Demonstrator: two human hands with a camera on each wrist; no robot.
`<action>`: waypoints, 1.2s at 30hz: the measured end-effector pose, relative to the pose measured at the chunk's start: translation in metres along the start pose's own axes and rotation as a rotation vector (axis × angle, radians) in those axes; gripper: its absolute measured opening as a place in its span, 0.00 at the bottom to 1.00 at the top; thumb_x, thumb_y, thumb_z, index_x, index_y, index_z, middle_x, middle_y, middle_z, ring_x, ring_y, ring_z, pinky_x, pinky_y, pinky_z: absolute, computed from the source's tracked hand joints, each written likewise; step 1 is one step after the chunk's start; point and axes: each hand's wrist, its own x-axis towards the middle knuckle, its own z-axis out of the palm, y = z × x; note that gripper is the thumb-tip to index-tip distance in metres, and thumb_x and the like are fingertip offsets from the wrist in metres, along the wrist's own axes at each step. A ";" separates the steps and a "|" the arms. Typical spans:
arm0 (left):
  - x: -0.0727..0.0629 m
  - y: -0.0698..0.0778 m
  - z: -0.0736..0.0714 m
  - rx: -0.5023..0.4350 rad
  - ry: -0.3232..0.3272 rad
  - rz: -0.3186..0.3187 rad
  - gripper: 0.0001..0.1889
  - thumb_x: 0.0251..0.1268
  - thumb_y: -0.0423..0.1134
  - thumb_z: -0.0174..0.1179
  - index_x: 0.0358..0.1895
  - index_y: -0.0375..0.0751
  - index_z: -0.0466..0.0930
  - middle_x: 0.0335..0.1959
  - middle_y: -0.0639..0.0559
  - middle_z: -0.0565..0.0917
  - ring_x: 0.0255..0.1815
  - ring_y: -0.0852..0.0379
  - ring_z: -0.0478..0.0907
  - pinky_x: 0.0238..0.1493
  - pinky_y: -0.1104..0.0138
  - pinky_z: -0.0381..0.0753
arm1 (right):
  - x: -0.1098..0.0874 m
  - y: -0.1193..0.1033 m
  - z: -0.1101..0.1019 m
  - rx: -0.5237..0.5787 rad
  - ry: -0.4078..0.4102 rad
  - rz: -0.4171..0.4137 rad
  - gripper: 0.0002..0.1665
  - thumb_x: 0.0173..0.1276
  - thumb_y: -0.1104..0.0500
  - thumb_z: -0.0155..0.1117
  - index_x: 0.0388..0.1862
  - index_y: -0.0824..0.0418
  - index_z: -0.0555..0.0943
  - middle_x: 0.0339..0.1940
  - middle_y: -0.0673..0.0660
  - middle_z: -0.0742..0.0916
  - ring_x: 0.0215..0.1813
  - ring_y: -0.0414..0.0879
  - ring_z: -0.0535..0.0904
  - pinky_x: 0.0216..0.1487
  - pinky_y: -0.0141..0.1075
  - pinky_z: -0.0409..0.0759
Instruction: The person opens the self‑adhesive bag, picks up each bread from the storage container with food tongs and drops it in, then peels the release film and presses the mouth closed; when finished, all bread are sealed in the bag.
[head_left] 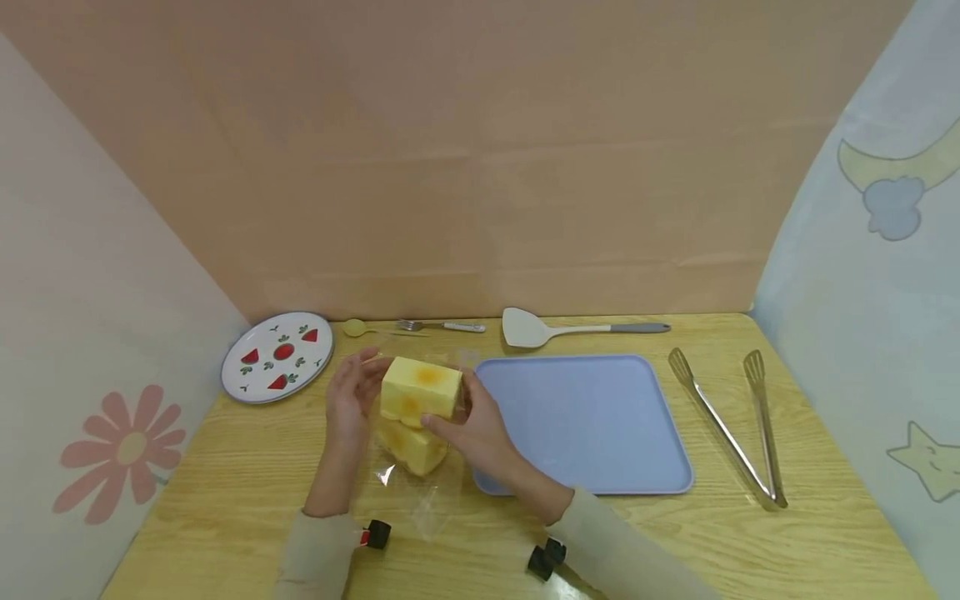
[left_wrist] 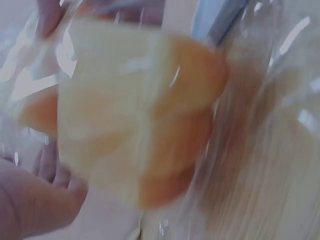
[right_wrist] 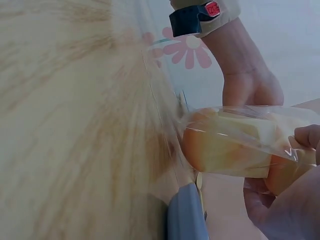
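Observation:
A block of yellow bread (head_left: 408, 382) with browned patches is raised above the table, its thumb-side face gripped by my right hand (head_left: 483, 425), thumb in front and fingers at the far side. Directly below it, a second bread block (head_left: 417, 452) shows inside a clear plastic bag (head_left: 429, 504). My left hand (head_left: 349, 400) is at the left of the bread, its fingers curled around the bag's upper side. In the left wrist view, shiny film surrounds the stacked bread (left_wrist: 110, 90). The right wrist view shows the bread (right_wrist: 230, 145) under the film.
A light blue tray (head_left: 577, 425) lies just right of the hands. Behind are a white plate with watermelon prints (head_left: 283, 353), a yellow spoon (head_left: 356, 327), a fork (head_left: 450, 326) and a spatula (head_left: 528, 329). Metal tongs (head_left: 723, 429) lie spread at the right.

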 end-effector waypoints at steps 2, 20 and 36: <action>0.004 0.001 -0.010 0.003 -0.069 -0.034 0.16 0.95 0.43 0.48 0.50 0.48 0.88 0.46 0.59 0.93 0.51 0.64 0.90 0.61 0.70 0.87 | 0.000 0.001 -0.001 0.016 -0.006 -0.006 0.46 0.72 0.61 0.78 0.84 0.60 0.68 0.63 0.65 0.86 0.56 0.54 0.89 0.51 0.39 0.93; 0.007 -0.001 -0.031 0.236 -0.194 0.034 0.08 0.90 0.32 0.55 0.46 0.42 0.82 0.45 0.61 0.87 0.55 0.63 0.85 0.59 0.73 0.83 | 0.001 -0.001 -0.003 0.094 -0.039 -0.055 0.45 0.71 0.66 0.77 0.83 0.63 0.68 0.67 0.66 0.85 0.64 0.55 0.87 0.62 0.37 0.89; 0.008 -0.020 0.000 -0.181 0.172 0.093 0.13 0.94 0.35 0.44 0.40 0.45 0.66 0.34 0.57 0.69 0.39 0.63 0.69 0.41 0.77 0.74 | 0.002 0.018 -0.004 0.099 0.153 -0.315 0.40 0.80 0.58 0.72 0.79 0.71 0.64 0.75 0.70 0.73 0.78 0.71 0.76 0.73 0.43 0.83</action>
